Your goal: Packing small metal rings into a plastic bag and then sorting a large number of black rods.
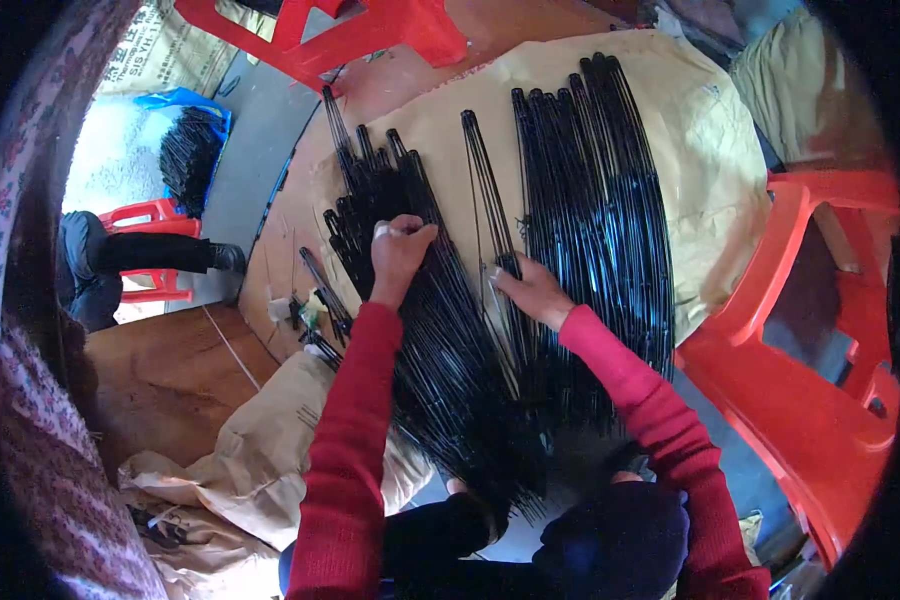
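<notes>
Long, thin black rods, gathered in slim bundles with rounded ends, lie on brown paper over a table. My left hand point(400, 255) is closed in a pinch above the left heap of rods point(440, 340); whatever it may hold is too small to make out. My right hand point(535, 292) grips a slim bundle of black rods point(482, 175) lying in the gap between the two heaps, thumb on its near side. Beside that hand, the right heap point(600, 230) is laid out more evenly, its rods running toward me.
Red plastic stools stand at the far edge point(370, 35) and at the right point(800, 370). Crumpled brown paper sacks point(260, 440) lie at the near left. Small loose parts point(305, 310) sit at the table's left. A person's dark-trousered leg point(160, 252) shows farther left.
</notes>
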A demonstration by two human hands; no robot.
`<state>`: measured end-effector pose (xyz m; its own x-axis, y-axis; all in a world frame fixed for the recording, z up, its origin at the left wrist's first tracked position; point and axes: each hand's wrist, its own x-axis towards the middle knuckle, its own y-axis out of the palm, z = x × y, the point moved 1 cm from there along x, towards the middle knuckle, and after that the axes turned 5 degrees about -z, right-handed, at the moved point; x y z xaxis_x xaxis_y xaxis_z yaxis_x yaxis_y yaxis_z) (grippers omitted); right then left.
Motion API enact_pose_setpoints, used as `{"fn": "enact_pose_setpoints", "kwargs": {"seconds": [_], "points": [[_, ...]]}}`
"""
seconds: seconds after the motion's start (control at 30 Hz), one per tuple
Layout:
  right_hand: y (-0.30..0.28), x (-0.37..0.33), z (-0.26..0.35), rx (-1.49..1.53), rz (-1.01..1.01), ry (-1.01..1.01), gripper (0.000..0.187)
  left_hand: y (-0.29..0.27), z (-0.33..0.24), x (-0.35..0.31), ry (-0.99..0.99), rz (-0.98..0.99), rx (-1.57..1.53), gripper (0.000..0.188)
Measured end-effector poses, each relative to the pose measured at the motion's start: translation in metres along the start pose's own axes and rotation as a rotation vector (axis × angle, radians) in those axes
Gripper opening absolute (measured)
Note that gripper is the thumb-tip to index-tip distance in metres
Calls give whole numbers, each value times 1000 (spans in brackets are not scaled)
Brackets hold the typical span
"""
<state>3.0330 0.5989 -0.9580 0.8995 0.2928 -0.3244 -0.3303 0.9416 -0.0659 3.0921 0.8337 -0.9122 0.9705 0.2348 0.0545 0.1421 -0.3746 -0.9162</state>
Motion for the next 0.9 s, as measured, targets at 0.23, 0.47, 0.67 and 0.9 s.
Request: {"fn": "enact_pose_setpoints", "kwargs": {"seconds": [0.23,0.47,0.67,0.9], "points": [[6,-12,41,350,59,47,40,-32,-70,-32,255,-104,-383,15],[-3,-16,37,354,126,-15,41,-26,-82,-51,-263,290,-1086,31],[-29,-23,89,270,-236,332,37,44,-42,-90,19,339,-528,53],[-27,17,-3,259,-311,100,54,50,-80,-92,-606,584,-1109,68]]}}
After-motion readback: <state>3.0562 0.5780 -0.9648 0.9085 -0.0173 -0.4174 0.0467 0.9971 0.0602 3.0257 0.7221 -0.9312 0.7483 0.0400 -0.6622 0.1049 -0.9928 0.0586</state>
